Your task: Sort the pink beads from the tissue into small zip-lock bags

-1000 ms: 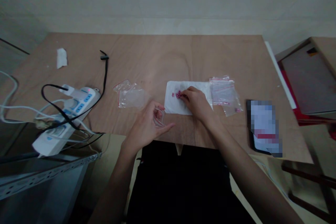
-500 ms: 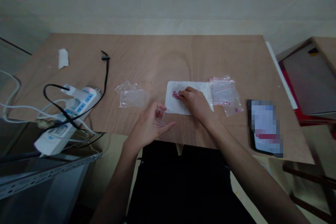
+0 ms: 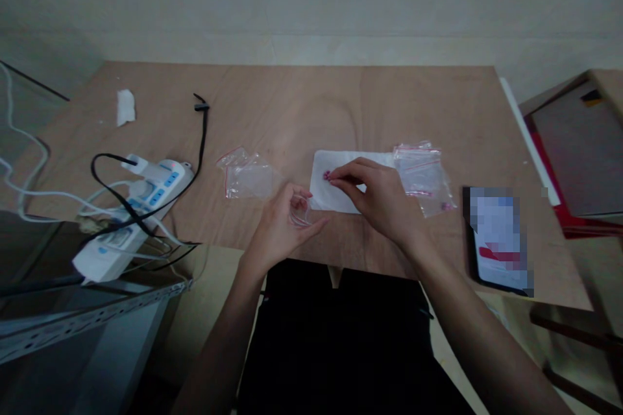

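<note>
My left hand (image 3: 287,220) is curled around a small clear plastic bag (image 3: 300,211), with the thumb spread away below it. Over a white sheet (image 3: 341,202) my right hand (image 3: 372,191) has thumb and index finger pinched together. Its fingertips are at a small cluster of dark pink beads (image 3: 326,175) near the sheet's left side. They appear to grip a few of these, though the fingers partly hide them. Right of the sheet lie clear zip bags (image 3: 423,175) with red seal lines, one with pink beads (image 3: 446,206) in its corner. More clear bags (image 3: 248,180) lie to the left.
A phone (image 3: 499,240) lies on the wooden table (image 3: 272,104) at the right. At the left edge sits a white power strip (image 3: 146,201) with tangled black and white cables. A crumpled white paper (image 3: 125,107) lies at the back left.
My right hand has shifted slightly right and lifted a little, fingers pinched. The bead cluster on the sheet looks smaller. My left hand still holds the bag in nearly the same place.
</note>
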A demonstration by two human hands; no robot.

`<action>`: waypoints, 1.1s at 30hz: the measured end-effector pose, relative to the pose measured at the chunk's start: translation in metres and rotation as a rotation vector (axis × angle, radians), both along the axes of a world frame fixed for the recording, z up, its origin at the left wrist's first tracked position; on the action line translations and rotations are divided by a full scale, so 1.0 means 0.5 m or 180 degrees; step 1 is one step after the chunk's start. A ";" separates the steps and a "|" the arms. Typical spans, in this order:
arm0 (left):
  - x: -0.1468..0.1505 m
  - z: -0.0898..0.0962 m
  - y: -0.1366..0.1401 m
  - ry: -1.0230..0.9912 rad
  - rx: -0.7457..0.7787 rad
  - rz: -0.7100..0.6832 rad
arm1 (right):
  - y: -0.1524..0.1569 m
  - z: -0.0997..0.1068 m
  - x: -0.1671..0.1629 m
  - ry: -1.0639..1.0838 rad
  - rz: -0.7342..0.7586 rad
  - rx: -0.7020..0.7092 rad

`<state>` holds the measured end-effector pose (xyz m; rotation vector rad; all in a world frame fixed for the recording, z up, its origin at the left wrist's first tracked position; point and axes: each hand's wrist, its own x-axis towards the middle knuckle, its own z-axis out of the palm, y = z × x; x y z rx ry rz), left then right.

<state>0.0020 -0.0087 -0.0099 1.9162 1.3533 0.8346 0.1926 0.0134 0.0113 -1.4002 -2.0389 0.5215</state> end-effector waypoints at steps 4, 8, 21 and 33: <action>0.024 -0.001 0.002 -0.0301 0.0075 -0.0055 | -0.051 0.055 -0.023 0.0242 0.0724 0.0013; 0.042 -0.005 -0.001 -0.0321 0.0180 -0.0153 | -0.068 0.063 -0.034 0.0125 0.0931 -0.0122; 0.032 -0.013 -0.009 -0.0487 0.0070 -0.0009 | -0.061 0.031 -0.033 0.0286 0.0508 0.0168; 0.022 -0.025 -0.003 -0.0504 0.0260 0.0067 | 0.079 -0.116 0.021 -0.0309 -0.0477 -0.0222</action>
